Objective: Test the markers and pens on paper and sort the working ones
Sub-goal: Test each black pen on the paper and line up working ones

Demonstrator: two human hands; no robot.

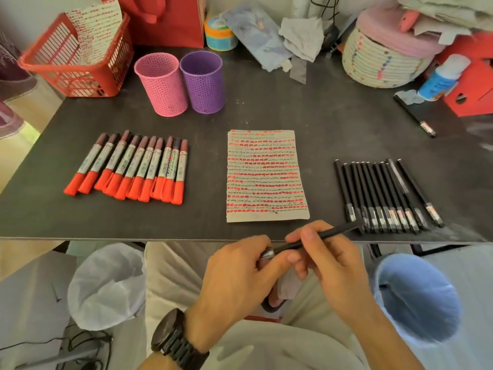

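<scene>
Head cam: both hands at near edge of dark tabletop [320,113], sharing one black pen [324,234]. Right hand [329,260] grip closed round the barrel, left hand [240,271] grip pinching the pen's cap end. Test paper [266,176], covered w/ red and black marks, lies center, just beyond the hands. Red markers [133,166] in a row on left, black pens [384,196] in a row on right. Pink cup [161,82] & purple cup [204,81] upright, touching, at back.
</scene>
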